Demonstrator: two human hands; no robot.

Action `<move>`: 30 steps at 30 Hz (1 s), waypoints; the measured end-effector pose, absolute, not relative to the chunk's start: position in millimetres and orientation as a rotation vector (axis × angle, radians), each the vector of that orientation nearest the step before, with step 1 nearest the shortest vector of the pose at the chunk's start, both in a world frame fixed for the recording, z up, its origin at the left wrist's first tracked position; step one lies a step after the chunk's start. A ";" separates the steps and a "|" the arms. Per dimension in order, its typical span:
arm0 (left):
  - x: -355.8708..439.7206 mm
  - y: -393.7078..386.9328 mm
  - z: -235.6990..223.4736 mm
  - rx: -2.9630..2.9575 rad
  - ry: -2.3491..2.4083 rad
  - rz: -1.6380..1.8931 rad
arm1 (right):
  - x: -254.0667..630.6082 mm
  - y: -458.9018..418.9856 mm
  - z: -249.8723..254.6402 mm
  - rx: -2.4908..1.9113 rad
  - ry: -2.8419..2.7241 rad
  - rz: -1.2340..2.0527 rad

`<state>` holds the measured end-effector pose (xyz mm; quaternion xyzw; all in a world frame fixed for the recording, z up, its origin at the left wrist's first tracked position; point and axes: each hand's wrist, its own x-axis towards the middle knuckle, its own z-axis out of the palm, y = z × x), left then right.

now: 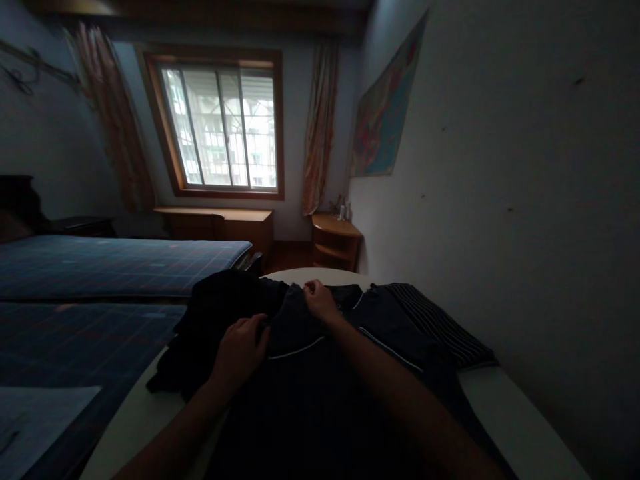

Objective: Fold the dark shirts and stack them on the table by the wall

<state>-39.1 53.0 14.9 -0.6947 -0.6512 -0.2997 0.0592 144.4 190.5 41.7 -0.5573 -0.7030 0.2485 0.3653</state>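
Note:
A dark garment with thin white piping (320,387) lies spread on a white table (505,407) in front of me. My left hand (240,350) rests on its left side with the fingers curled over the edge of the cloth. My right hand (319,301) reaches further away and pinches the fabric near the collar. More dark clothing (215,307) is bunched to the left of the garment. A dark striped piece of cloth (440,327) lies to the right.
A bed with a blue checked cover (100,267) stands to the left. A window (223,127) with curtains is at the far wall, with a wooden desk (220,223) and a corner shelf (335,243) below. A map (385,113) hangs on the right wall. The room is dim.

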 end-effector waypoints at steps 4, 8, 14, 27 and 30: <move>-40.0 56.6 9.3 -2.073 -2.028 -0.977 | 129.3 216.1 24.9 -1.517 -1.771 0.688; -40.6 57.8 8.6 -2.053 -2.070 -1.072 | 117.9 229.4 18.0 -1.481 -1.758 0.733; -41.8 60.0 7.9 -1.983 -2.149 -1.239 | 111.4 231.3 20.5 -1.358 -1.760 0.644; -41.0 59.8 6.4 -2.128 -1.971 -1.105 | 152.5 113.4 13.0 -1.094 -2.315 0.311; -39.9 60.2 4.5 -2.104 -1.999 -1.107 | 164.4 90.4 6.6 -1.088 -2.474 0.314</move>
